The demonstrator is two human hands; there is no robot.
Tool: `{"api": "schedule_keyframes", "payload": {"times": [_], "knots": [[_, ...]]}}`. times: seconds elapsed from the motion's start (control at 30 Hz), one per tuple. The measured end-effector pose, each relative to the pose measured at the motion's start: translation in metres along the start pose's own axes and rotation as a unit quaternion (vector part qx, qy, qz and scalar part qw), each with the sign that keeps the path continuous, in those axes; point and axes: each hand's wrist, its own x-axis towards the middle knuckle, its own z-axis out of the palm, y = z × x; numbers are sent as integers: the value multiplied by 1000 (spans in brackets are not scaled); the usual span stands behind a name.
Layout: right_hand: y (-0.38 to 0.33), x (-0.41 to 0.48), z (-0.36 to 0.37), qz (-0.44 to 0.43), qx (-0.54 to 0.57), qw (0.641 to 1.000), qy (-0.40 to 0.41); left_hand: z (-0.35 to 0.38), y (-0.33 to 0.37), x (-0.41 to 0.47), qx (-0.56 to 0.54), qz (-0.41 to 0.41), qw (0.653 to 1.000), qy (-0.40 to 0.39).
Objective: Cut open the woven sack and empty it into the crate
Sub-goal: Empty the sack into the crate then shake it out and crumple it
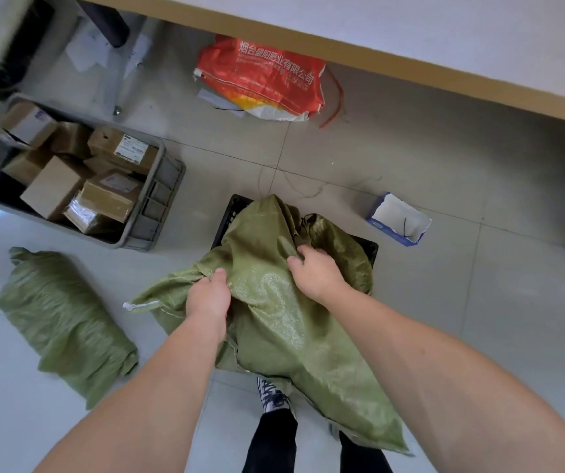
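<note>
Head view. The green woven sack (274, 308) is lying draped over the black crate (230, 215), covering most of it, its lower end hanging toward the person's shoe (272, 397). The left hand (207, 297) is gripping a bunched fold at the sack's left edge, fingers curled and clamped on the fabric. The right hand (315, 271) is pinching a fold nearer the crate, fingers curled into the weave. A second green sack (66, 322) is lying on the floor at left, near a grey crate (168, 186) holding cardboard boxes (52, 189). A red sack (260, 76) is sitting under the table edge (376, 52).
</note>
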Motion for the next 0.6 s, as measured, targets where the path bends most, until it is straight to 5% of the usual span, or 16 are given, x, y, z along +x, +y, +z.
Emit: {"api": "schedule_keyframes", "payload": {"times": [0.2, 0.37, 0.6], "knots": [[34, -24, -10, 42, -43, 998, 18, -14, 6, -8, 127, 82, 988, -33], [80, -54, -15, 116, -75, 990, -41, -37, 1, 10, 302, 162, 939, -40], [107, -98, -5, 93, 55, 989, -104, -52, -14, -3, 235, 145, 950, -146]]}}
